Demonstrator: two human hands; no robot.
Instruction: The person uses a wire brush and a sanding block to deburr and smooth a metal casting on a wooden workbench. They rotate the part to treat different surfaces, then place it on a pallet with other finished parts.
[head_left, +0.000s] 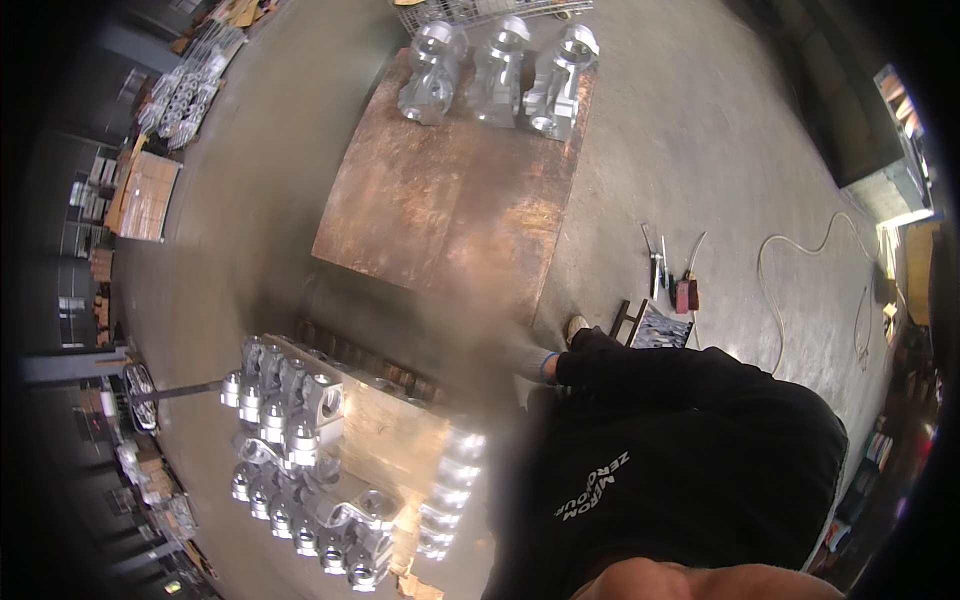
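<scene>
My right hand point(526, 361), in a pale grey glove with a blue cuff edge, reaches left from a black sleeve. Its fingers are lost in a blurred patch of the picture, so I cannot tell what they hold, if anything. The hand is nearest to the close edge of a worn brown wooden tabletop point(440, 200). Several silver metal castings point(497, 75) stand along the far end of that top. At lower left, more shiny castings point(300, 460) sit in rows around a light wooden board point(385, 435). My left hand does not show.
A shoe point(576, 328) is beside the tabletop. To the right are a small dark-framed stand point(660, 327), a red object point(686, 294) with thin tools, and a pale hose point(765, 270) on the floor. Wire mesh point(470, 12) lies beyond the tabletop; a pallet stack point(148, 197) stands far left.
</scene>
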